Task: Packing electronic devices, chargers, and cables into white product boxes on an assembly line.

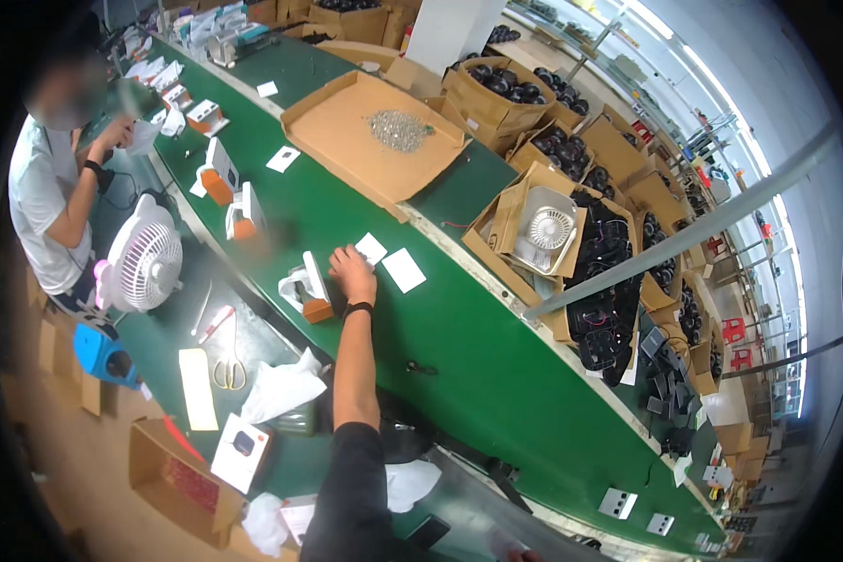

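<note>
My left hand (353, 273) reaches out over the green conveyor belt (421, 347), a black band on its wrist. Its fingers are apart and bent down, at the edge of a small white card (371, 248). Close beside the hand, on its left, stands an opened white-and-orange box (315, 287); whether the hand touches it is hard to tell. A larger white card (404, 271) lies to the right of the fingers. Of my right hand (525, 555) only blurred fingertips show at the bottom edge, so its grip is hidden.
More white-and-orange boxes (219, 173) stand farther up the belt. A cardboard tray (328, 117) with small metal parts lies across it. Scissors (229, 370), a white bag (284, 386) and a white box (242, 452) are on the near bench. A co-worker (51, 201) stands by a white fan (143, 255).
</note>
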Demonstrator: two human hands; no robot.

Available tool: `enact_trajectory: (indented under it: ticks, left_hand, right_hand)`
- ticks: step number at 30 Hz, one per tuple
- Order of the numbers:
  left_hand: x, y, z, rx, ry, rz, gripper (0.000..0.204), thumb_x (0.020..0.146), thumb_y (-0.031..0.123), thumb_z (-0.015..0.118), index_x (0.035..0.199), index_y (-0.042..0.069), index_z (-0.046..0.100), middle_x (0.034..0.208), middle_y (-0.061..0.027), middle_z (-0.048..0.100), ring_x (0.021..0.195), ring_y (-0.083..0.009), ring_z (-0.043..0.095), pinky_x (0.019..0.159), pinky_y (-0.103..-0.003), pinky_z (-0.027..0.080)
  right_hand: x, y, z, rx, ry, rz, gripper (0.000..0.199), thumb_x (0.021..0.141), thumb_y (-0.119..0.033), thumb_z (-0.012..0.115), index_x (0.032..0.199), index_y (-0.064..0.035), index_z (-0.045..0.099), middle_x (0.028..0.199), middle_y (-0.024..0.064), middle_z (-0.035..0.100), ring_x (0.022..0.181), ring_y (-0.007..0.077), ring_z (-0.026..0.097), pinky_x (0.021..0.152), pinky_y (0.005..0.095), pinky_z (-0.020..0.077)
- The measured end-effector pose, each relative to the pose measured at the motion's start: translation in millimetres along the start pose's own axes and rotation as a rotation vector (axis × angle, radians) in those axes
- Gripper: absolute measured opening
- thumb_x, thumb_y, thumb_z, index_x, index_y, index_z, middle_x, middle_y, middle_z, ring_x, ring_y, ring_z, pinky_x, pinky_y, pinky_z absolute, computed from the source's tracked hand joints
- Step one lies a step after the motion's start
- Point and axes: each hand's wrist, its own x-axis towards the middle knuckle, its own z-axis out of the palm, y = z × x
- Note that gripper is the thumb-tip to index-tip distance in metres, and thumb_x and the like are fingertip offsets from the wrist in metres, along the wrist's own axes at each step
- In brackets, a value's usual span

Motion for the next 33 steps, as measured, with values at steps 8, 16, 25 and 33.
enact_trajectory:
  ticks: [8,16,25,33]
  left_hand:
    - [13.8,-6.8,-9.0,-0.487,-0.395,0.134,0.078,0.079,0.033,0.096,0.139,0.002,0.056,0.105,-0.0254,0.077,0.104,-0.0406,0.077,0.088,-0.053,0.060]
    - [-35.3,61.8,27.6,0.032,-0.254,0.047,0.072,0.069,0.025,0.099,0.128,0.007,0.061,0.107,-0.0197,0.077,0.108,-0.0389,0.075,0.093,-0.050,0.061]
    - [-97.6,-1.1,-91.0,-0.501,-0.226,0.133,0.039,0.084,0.020,0.090,0.106,-0.004,0.069,0.094,-0.0268,0.076,0.087,-0.0467,0.074,0.079,-0.052,0.057]
    - [-337.9,0.2,-323.9,-1.035,-0.319,-0.153,0.025,0.109,0.019,0.065,0.123,-0.002,0.068,0.098,-0.0134,0.077,0.091,-0.0111,0.068,0.080,-0.034,0.055]
  right_hand:
    - [4.9,85.3,46.9,0.036,0.103,-0.380,0.051,0.101,-0.031,0.072,0.140,-0.0007,0.061,0.144,0.0268,0.053,0.130,0.0407,0.053,0.111,0.0541,0.0386]
    - [29.7,49.9,9.0,0.101,0.106,-0.322,0.033,0.099,-0.026,0.077,0.114,0.0025,0.068,0.110,0.0176,0.062,0.101,0.0275,0.060,0.087,0.0435,0.0431]
    - [28.3,-61.1,-40.7,0.205,0.032,-0.300,0.029,0.097,-0.020,0.082,0.085,0.0061,0.076,0.072,0.0073,0.072,0.069,0.0128,0.067,0.061,0.0316,0.0481]
    - [-8.9,-184.4,-90.2,0.521,-0.288,-0.398,0.017,0.090,-0.011,0.087,0.087,0.0036,0.080,0.073,0.0018,0.075,0.065,0.0051,0.061,0.058,0.0244,0.0444]
